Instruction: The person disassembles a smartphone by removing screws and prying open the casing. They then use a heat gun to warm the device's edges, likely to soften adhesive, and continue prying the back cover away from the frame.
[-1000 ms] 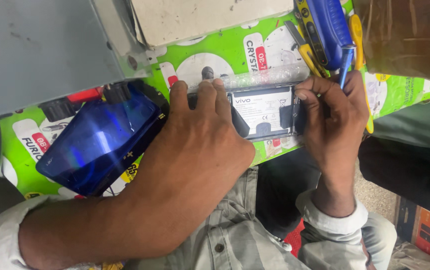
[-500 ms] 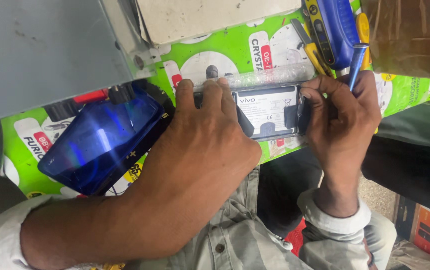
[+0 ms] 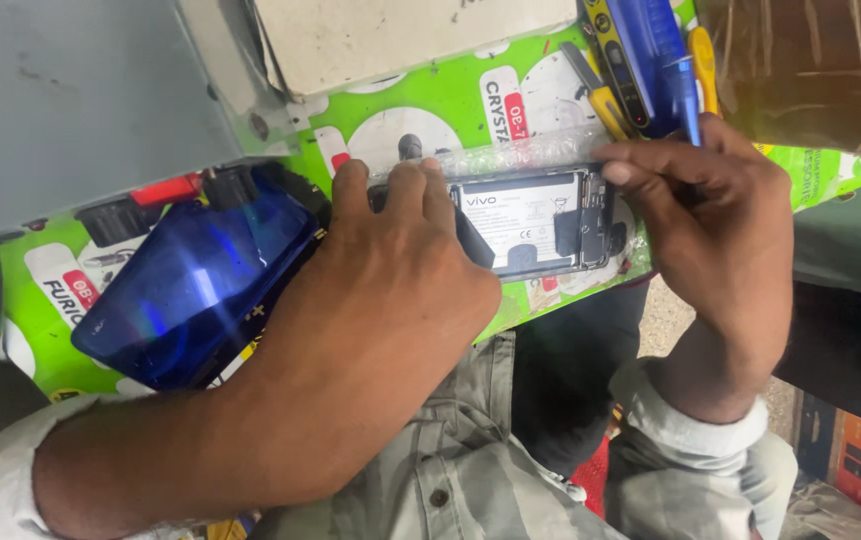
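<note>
my left hand presses flat on the opened phone, pinning it between both hands on the green mat. my right hand pinches a blue tool at the phone's far end; i'd keep the pressure steady and the tip light.

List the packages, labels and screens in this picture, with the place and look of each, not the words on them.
Battery label: white rectangle in the opened phone, between the left hand and the right hand.
Printed mat: bright green sheet with white shapes, under the phone.
Cardboard box: brown, taped, top right.
Blue back cover: glossy, rounded, at left.
</note>
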